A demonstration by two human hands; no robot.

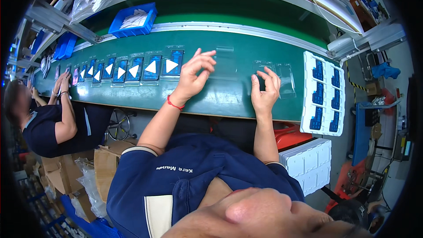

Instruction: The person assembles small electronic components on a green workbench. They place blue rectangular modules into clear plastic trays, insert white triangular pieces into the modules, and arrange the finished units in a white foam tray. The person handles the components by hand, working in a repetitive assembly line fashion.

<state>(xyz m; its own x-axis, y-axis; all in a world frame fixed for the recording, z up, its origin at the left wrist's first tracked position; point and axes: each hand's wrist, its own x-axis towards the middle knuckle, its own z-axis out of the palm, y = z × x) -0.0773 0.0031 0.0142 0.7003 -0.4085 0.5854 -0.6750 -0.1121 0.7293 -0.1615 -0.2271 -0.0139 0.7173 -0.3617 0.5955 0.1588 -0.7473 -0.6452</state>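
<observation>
My left hand is over the green bench with nothing in it, its fingers loosely bent and apart. Just right of its fingertips lies a clear plastic shell, faint against the green. To the right, my right hand has its thumb and fingers spread in a curve, the fingertips beside another clear plastic shell. Whether they touch it I cannot tell. Left of my left hand runs a row of clear packs with dark blue cards; the nearest blue pack carries a white triangle.
A white tray with several dark blue pieces stands at the bench's right end. Stacked white trays sit below. A blue bin with white slips is at the back. A co-worker works at the left.
</observation>
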